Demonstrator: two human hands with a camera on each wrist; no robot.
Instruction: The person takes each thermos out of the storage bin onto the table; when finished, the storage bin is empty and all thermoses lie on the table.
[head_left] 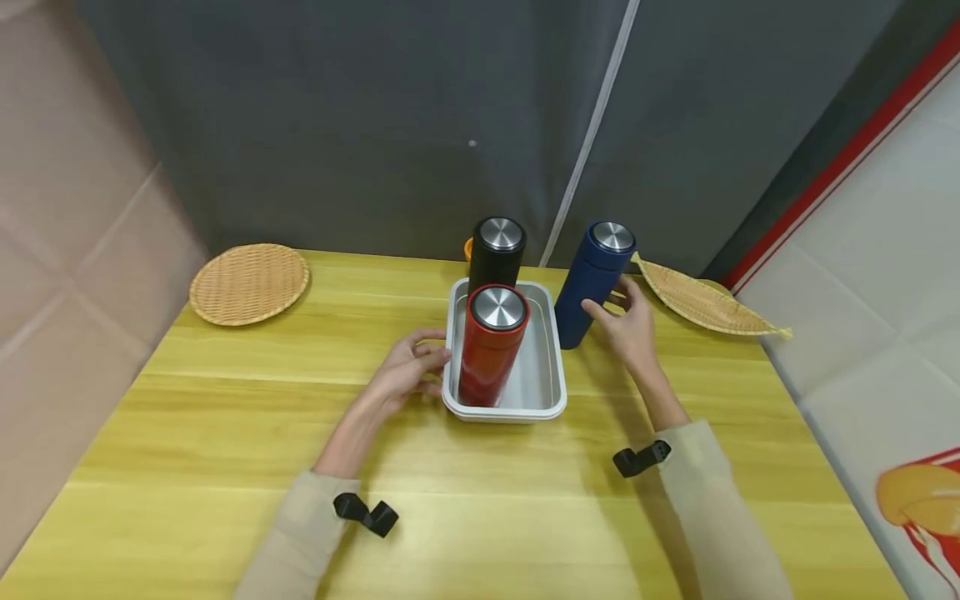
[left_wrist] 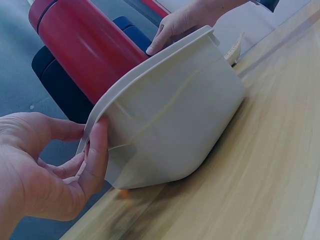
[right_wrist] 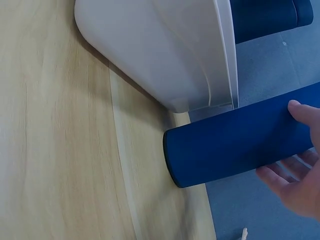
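A white rectangular tub point(head_left: 543, 408) sits on the wooden table. Inside it stand a red thermos point(head_left: 491, 358) at the front and a black thermos point(head_left: 495, 265) behind, both with silver-topped lids. My left hand point(head_left: 408, 367) pinches the tub's left rim between thumb and fingers, as the left wrist view shows. Just right of the tub, my right hand point(head_left: 626, 325) holds a blue thermos point(head_left: 592, 283) around its side. That bottle is roughly upright; in the right wrist view its base point(right_wrist: 172, 160) is close to the tabletop, and I cannot tell whether it touches.
A round woven tray point(head_left: 249, 285) lies at the back left. Behind my right hand is a leaf-shaped woven basket point(head_left: 705, 300). A small orange object point(head_left: 468, 248) is partly hidden behind the black thermos. Dark grey panels point(head_left: 360, 133) rise behind the table point(head_left: 480, 517).
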